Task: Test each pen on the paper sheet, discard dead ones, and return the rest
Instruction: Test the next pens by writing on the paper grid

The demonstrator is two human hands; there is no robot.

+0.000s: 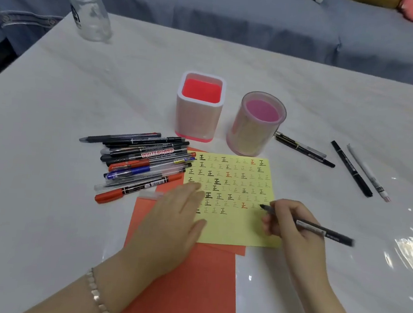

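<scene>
Fingers of the right hand are clamped round a dark pen, its tip at the yellow paper sheet right of centre: testing step judged in hand. Left hand lies flat, fingers straight and together, pinning the sheet's left edge. Next move calls for a short stroke on blank paper, then sorting by result.

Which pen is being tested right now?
The black pen pinched in the right hand, tip at the right edge of the yellow sheet. All others lie untouched: a pile left of the sheet, loose pens to its right.
</scene>
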